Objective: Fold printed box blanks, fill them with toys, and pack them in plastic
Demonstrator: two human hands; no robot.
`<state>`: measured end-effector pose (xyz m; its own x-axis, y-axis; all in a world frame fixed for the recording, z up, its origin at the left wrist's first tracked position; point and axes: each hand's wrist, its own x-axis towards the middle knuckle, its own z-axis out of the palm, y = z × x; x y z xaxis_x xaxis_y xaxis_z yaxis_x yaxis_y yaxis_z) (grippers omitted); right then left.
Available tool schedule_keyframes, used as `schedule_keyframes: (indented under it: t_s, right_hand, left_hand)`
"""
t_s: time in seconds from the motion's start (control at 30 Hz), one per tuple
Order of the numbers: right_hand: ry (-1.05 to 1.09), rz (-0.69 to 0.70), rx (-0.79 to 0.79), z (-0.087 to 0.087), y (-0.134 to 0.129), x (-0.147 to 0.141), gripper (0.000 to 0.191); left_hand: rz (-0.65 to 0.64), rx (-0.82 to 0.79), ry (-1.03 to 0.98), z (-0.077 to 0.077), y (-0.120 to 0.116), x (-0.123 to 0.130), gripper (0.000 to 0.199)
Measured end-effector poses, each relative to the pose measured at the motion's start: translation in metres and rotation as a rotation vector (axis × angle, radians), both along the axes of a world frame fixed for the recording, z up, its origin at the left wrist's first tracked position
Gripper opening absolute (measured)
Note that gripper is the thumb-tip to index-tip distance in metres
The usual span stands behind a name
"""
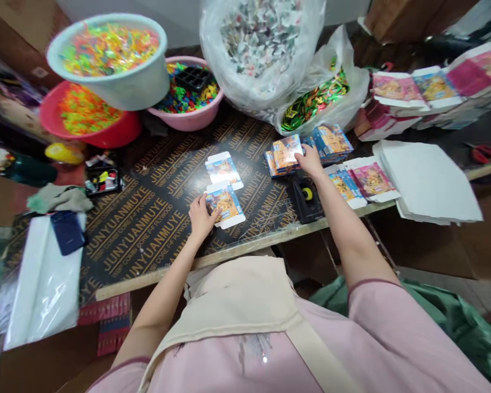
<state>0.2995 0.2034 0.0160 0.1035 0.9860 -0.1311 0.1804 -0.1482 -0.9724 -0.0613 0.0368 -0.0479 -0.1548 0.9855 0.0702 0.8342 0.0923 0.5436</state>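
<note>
My left hand (203, 216) is closed at the left edge of an unfolded printed carton (231, 206), its thumb lying on the printed face. This carton lies flat on the dark plywood tabletop (155, 185), with its white flaps and upper panel spread out. To the right, my right hand (310, 160) pinches the right edge of a small blue-and-yellow printed card (287, 150) on top of a pile. Just behind that hand lies another stack of similar printed pieces (332, 141). A black tape dispenser (305, 201) with yellow tape sits below my right wrist.
Along the back stand a pale blue tub (118, 90), a red basin (102, 136), a pink basin (188, 119) and a clear bag (216, 71) of small packets. White sheets (429, 180), pink cartons (374, 180) and red scissors (483, 153) lie rightward.
</note>
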Motion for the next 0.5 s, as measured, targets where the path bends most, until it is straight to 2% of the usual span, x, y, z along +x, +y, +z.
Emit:
schedule_keyframes:
  t_s: [0.07, 0.17, 0.23, 0.3, 0.33, 0.43, 0.5]
  right_hand:
    - [-0.107, 0.010, 0.145, -0.005, 0.000, -0.009, 0.032]
    - [-0.192, 0.066, 0.220, -0.018, -0.028, -0.053, 0.029]
    - [-0.191, 0.130, 0.144, -0.032, -0.052, -0.094, 0.032]
    - [-0.143, 0.226, 0.051, -0.049, -0.075, -0.133, 0.044]
    - [-0.050, 0.250, -0.090, -0.058, -0.085, -0.149, 0.049]
    - [0.126, 0.210, -0.281, -0.074, -0.106, -0.177, 0.076]
    - [0.226, 0.203, -0.292, -0.074, -0.115, -0.184, 0.087]
  left_hand:
    - [0.002, -0.058, 0.027, -0.004, -0.006, -0.009, 0.070]
    - [-0.012, -0.123, 0.064, -0.009, -0.016, -0.012, 0.076]
    - [-0.009, -0.168, 0.076, -0.011, -0.020, -0.009, 0.078]
    - [-0.001, -0.197, 0.083, -0.013, -0.021, -0.005, 0.077]
    - [-0.002, -0.205, 0.085, -0.013, -0.021, -0.004, 0.076]
    - [-0.018, -0.216, 0.061, -0.012, -0.020, -0.003, 0.075]
    - [-0.011, -0.215, -0.018, -0.009, -0.021, -0.005, 0.078]
